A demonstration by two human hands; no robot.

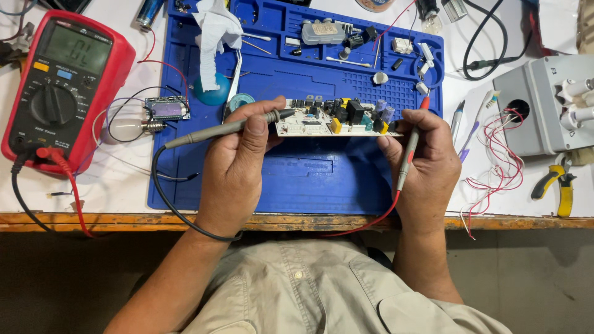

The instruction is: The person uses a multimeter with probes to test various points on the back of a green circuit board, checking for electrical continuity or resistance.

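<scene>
Blue mat (309, 179) covers the desk. Both hands hold up a long board (337, 120), lying sideways between them. Left hand (238, 161) also grips a black probe (235, 127); right hand (424, 161) grips a red probe (409, 151).

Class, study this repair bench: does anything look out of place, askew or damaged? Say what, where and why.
A crumpled white tissue hangs over the blue mat's top-left tray section, covering some compartments. Loose red and white wires trail from the grey box's round hole, untidy. Nothing looks damaged.
</scene>
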